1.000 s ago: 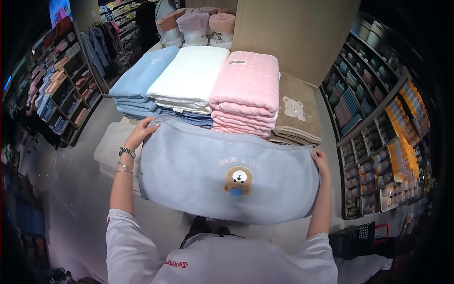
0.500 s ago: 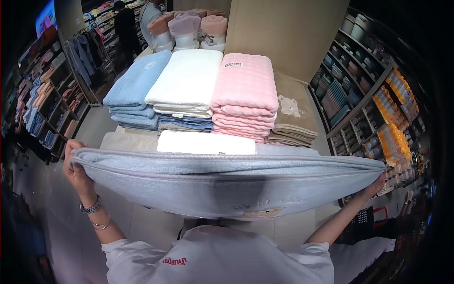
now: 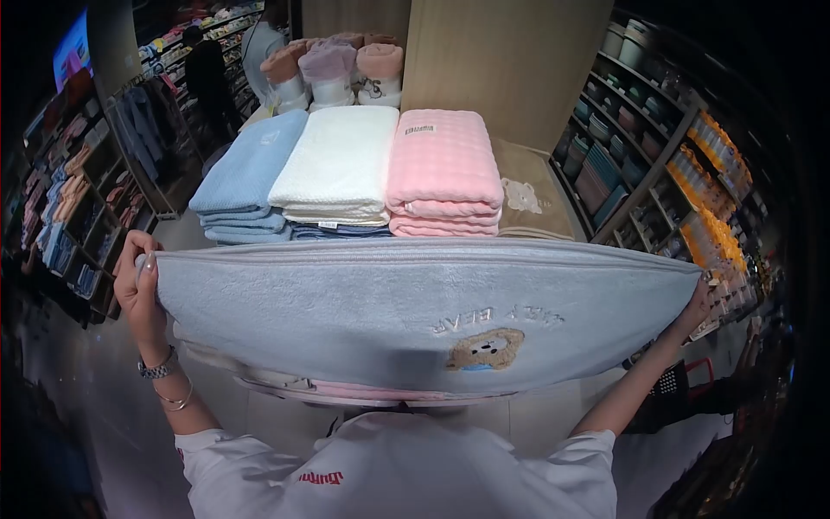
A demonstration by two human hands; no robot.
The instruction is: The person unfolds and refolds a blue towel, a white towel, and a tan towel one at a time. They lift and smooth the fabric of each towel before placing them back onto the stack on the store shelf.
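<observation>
A pale blue towel (image 3: 294, 303) hangs stretched out between my two hands, with a bear's face and lettering embroidered on its near side. My left hand (image 3: 138, 277) pinches its left upper corner, thumb on the near side. At the opposite corner my right hand (image 3: 696, 303) grips the cloth, its fingers partly hidden behind it. The towel's folded upper edge runs nearly level from hand to hand. Just beyond it stand folded stacks: blue towels (image 3: 251, 169), white towels (image 3: 339, 160), pink towels (image 3: 443, 164) and a brown bear towel (image 3: 540, 203).
Rolled towels (image 3: 328, 71) stand at the back of the display by a wooden panel (image 3: 501, 73). To the right are shelves of bowls (image 3: 618, 130); to the left, clothes on a rack (image 3: 138, 130). A person in dark clothing (image 3: 206, 82) stands at the back left.
The towel's near side has come up and spread flatter, so the bear and lettering now show fully. Its top edge has risen and covers the stacks' lower parts.
</observation>
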